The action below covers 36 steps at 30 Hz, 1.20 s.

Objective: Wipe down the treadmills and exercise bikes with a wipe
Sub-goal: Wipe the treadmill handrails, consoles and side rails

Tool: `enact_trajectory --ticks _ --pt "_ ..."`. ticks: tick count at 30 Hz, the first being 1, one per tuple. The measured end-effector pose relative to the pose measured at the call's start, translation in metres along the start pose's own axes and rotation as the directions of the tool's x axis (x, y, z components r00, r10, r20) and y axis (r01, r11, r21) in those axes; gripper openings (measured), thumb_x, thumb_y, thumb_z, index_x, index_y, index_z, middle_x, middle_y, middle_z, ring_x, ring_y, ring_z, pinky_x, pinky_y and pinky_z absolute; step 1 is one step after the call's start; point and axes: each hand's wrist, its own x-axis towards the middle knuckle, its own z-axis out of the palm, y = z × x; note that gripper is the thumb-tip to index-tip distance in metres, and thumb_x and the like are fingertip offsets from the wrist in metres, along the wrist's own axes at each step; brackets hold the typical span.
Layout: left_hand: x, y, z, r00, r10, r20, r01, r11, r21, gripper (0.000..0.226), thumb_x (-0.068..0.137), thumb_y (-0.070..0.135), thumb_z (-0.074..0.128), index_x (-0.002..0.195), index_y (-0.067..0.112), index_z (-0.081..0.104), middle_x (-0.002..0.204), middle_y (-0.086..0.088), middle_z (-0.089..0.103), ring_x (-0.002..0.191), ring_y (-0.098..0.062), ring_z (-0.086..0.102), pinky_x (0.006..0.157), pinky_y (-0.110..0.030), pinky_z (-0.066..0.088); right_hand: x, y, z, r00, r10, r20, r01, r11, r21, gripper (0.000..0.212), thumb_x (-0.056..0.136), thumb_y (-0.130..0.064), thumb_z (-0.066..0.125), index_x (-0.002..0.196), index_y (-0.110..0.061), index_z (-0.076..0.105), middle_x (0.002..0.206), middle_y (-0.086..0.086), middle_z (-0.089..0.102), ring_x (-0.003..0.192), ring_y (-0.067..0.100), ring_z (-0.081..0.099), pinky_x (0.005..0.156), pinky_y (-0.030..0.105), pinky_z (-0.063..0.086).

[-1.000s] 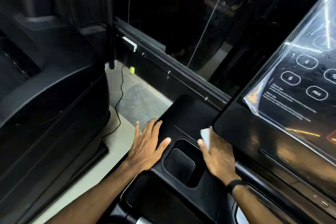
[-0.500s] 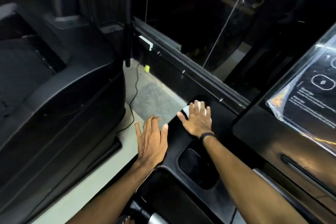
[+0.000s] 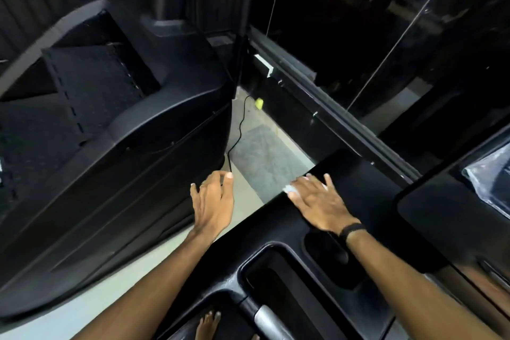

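Note:
I stand at a black treadmill console (image 3: 358,182) with cup wells. My right hand (image 3: 317,201) lies flat with straight fingers on the console's left wing, near its outer edge. It presses a small white wipe (image 3: 289,188), of which only a corner shows under the fingers. My left hand (image 3: 214,201) hovers off the console's left side above the floor, fingers loosely spread, holding nothing. A ring sits on one finger. The plastic-covered display panel (image 3: 488,182) is at the right edge.
A second black treadmill (image 3: 110,132) stands at the left, with a strip of grey floor (image 3: 262,152) between the machines. A black cable (image 3: 238,130) and a small yellow object (image 3: 259,103) lie on that floor. Dark glass (image 3: 358,22) rises ahead. A silver handlebar (image 3: 269,320) is below.
My right hand slid the wipe from beside the cup well up the wing and then left to its outer edge. My left hand lifted off the console's edge and now hangs beside it.

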Motion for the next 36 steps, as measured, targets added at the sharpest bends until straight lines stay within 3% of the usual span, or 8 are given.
enact_trajectory --ticks 3,8,12,15,21,25,29,36 --pt "-0.004 -0.002 0.003 1.000 -0.023 -0.009 0.023 1.000 -0.012 0.031 0.105 0.034 0.034 0.115 0.018 0.060 0.087 0.007 0.064 0.110 -0.022 0.060 0.121 -0.051 0.011 -0.014 -0.044 0.004 1.000 0.012 -0.013 -0.012 1.000 0.022 0.068 0.100 -0.066 0.014 0.148 -0.025 0.040 0.156 -0.002 0.036 0.152 0.021 0.013 0.120 0.043 -0.019" --pt "-0.004 -0.001 0.007 0.999 -0.011 0.048 0.012 0.999 -0.032 0.034 0.106 0.034 0.034 0.118 0.016 0.060 0.104 -0.005 0.070 0.115 -0.025 0.058 0.121 -0.050 0.011 -0.061 -0.126 0.017 0.908 -0.420 0.017 0.412 0.898 0.153 0.082 0.093 -0.073 0.000 0.144 -0.028 0.047 0.149 0.001 0.046 0.146 0.017 0.026 0.124 0.039 -0.007" --pt "-0.004 -0.002 0.000 0.994 -0.021 0.109 0.019 1.000 0.019 0.038 0.106 0.035 0.033 0.119 0.012 0.062 0.097 -0.009 0.070 0.111 -0.033 0.058 0.117 -0.052 0.022 -0.034 -0.036 0.015 0.982 -0.148 -0.118 0.156 0.986 0.058 0.096 0.088 -0.071 -0.022 0.147 -0.031 0.042 0.153 -0.002 0.039 0.147 0.022 0.026 0.120 0.046 0.000" --pt "-0.008 -0.006 0.001 0.992 -0.023 0.121 0.021 1.000 0.016 0.036 0.106 0.036 0.036 0.110 0.014 0.064 0.069 0.011 0.056 0.097 -0.029 0.057 0.114 -0.052 0.027 -0.039 -0.018 0.019 0.990 0.113 -0.081 -0.107 0.991 0.075 0.101 0.082 -0.071 -0.020 0.160 -0.017 0.014 0.168 0.001 0.008 0.154 0.020 -0.004 0.122 0.045 -0.010" --pt "-0.014 -0.003 0.012 0.985 0.033 0.168 -0.041 0.998 0.045 0.038 0.105 0.037 0.033 0.105 0.013 0.063 0.072 0.006 0.056 0.104 -0.035 0.059 0.115 -0.052 0.024 -0.085 -0.102 0.040 0.969 -0.197 -0.147 0.207 0.977 0.051 0.084 0.100 -0.067 0.003 0.158 -0.009 0.021 0.166 0.007 0.015 0.155 0.019 -0.001 0.123 0.043 -0.004" --pt "-0.020 -0.006 0.009 0.981 0.075 0.180 -0.084 0.996 0.043 0.030 0.106 0.036 0.030 0.093 0.023 0.053 0.093 -0.006 0.069 0.106 -0.029 0.059 0.118 -0.051 0.018 -0.110 -0.073 0.042 0.962 -0.203 -0.182 0.206 0.979 -0.003 0.074 0.105 -0.060 0.014 0.160 -0.010 0.011 0.168 0.004 0.004 0.154 0.016 -0.007 0.123 0.039 0.000" --pt "-0.024 -0.020 0.001 0.985 0.057 0.162 -0.073 0.993 0.095 0.037 0.106 0.035 0.030 0.094 0.015 0.058 0.073 0.003 0.057 0.098 -0.030 0.060 0.118 -0.053 0.019 -0.149 -0.049 0.050 0.963 -0.242 -0.121 0.235 0.970 -0.067 0.075 0.106 -0.059 0.021 0.160 -0.008 0.005 0.168 0.004 -0.003 0.155 0.019 -0.005 0.122 0.041 0.005" --pt "-0.041 -0.017 -0.013 0.992 0.061 0.109 -0.073 0.991 0.115 0.043 0.107 0.037 0.028 0.112 0.013 0.063 0.098 -0.006 0.070 0.114 -0.026 0.058 0.121 -0.049 0.014 -0.071 -0.077 0.025 0.982 -0.175 -0.064 0.178 0.984 0.029 0.089 0.095 -0.066 -0.004 0.158 -0.008 0.019 0.166 0.006 0.016 0.154 0.016 -0.001 0.121 0.038 -0.019"
